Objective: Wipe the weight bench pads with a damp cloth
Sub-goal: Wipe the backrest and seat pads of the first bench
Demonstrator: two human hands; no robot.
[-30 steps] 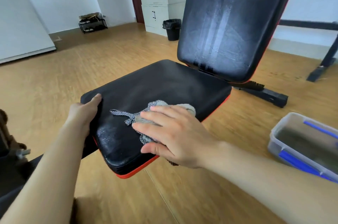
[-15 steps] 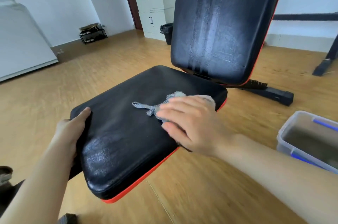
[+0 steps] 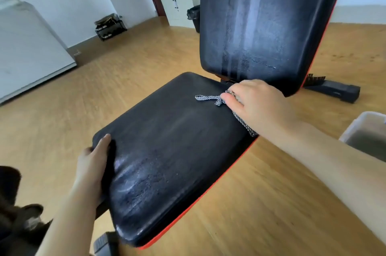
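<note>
Left grip (image 3: 92, 164): we clasp the near-left edge of the seat pad, thumb on top, the same hold as half a second ago.
Seat pad (image 3: 167, 151): black with red trim, shiny with damp streaks near us.
Cloth (image 3: 208, 98): on the seat pad's far right corner, moved up from mid-pad; a checked tail trails left.
Right grip (image 3: 261, 107): clenched over the cloth, thumb pinning it, now just below the back pad.
Back pad (image 3: 261, 26): upright and streaked.
Tub (image 3: 365, 136): on the floor at far right, now partly cut off.

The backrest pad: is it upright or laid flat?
Upright: the backrest pad rises steeply behind the nearly level seat pad.
</note>
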